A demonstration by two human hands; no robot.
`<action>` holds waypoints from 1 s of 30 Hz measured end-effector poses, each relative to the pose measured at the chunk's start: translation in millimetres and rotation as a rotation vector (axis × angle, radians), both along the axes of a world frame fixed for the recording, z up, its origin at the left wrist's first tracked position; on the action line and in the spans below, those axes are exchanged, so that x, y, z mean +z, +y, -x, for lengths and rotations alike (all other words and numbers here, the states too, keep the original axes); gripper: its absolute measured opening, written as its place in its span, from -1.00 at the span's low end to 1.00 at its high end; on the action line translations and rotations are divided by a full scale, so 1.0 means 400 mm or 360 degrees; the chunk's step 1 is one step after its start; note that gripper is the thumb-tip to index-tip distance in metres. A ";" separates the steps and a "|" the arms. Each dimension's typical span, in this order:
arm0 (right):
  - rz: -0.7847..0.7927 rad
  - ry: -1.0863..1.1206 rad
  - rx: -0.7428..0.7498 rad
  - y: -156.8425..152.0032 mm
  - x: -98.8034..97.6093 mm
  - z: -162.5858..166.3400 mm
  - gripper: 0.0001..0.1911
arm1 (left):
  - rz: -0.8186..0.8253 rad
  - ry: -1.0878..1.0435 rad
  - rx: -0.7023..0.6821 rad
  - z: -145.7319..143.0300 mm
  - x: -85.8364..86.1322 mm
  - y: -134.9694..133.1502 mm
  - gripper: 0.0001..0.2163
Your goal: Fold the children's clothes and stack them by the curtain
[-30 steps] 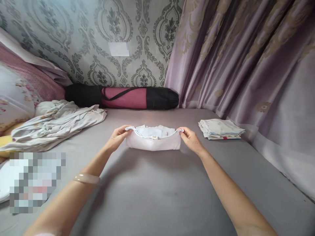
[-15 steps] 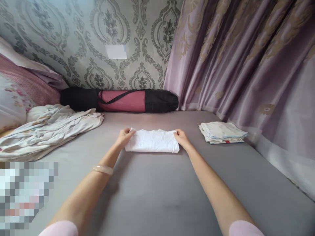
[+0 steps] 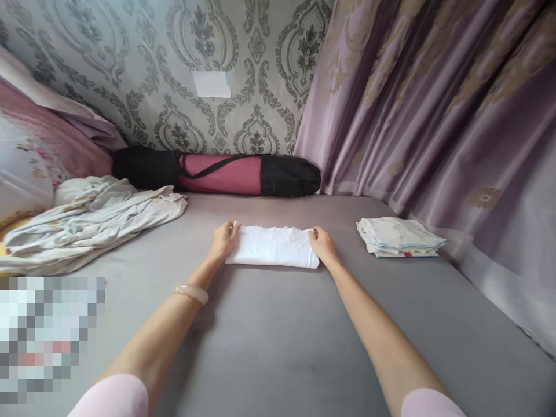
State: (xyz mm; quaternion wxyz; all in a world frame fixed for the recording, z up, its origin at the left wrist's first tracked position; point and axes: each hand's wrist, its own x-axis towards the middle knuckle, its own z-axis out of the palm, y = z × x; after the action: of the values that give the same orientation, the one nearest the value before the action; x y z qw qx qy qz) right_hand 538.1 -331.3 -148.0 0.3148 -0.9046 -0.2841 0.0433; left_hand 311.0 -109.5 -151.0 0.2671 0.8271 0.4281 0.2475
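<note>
A folded white cloth (image 3: 273,246) lies flat on the grey bed sheet (image 3: 278,336) in the middle of the view. My left hand (image 3: 223,239) rests on the cloth's left end with the fingers pinched on its far corner. My right hand (image 3: 321,244) lies at the right end, fingers closed on that far corner. Both arms stretch forward from the bottom of the view, and a pale bangle (image 3: 190,291) sits on my left wrist.
A small stack of folded cloths (image 3: 398,236) lies to the right. A rumpled pale garment heap (image 3: 87,223) lies to the left, with pillows (image 3: 30,162) behind. A black and red rolled mat bag (image 3: 217,172) runs along the wall. A curtain (image 3: 434,116) hangs at the right.
A second ago both hands held the cloth's upper edge raised and open; they have folded it over and laid it flat. Since half a second ago the hands have hardly moved.
</note>
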 end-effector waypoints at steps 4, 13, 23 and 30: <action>-0.0142 0.0367 -0.0088 -0.044 0.014 -0.006 -0.66 | 0.0447 -0.0129 0.0119 0.059 0.035 0.000 -0.53; -0.0093 0.0729 0.0304 -0.203 0.025 0.111 -0.76 | 0.0825 -0.0001 -0.0246 0.260 0.062 -0.092 -0.48; 0.0007 0.0447 0.0295 -0.171 0.029 0.128 -0.80 | 0.0567 0.0033 -0.0181 0.207 0.055 -0.128 -0.59; 0.0165 0.0477 0.0214 -0.169 0.050 0.114 -0.83 | 0.0423 0.0259 -0.0364 0.214 0.067 -0.090 -0.66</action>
State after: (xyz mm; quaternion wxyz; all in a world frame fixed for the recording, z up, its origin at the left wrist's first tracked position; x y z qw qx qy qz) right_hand 492.7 -398.9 -128.0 0.3030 -0.8820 -0.2911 0.2133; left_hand 225.5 -145.4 -124.2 0.3648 0.8451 0.3804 0.0894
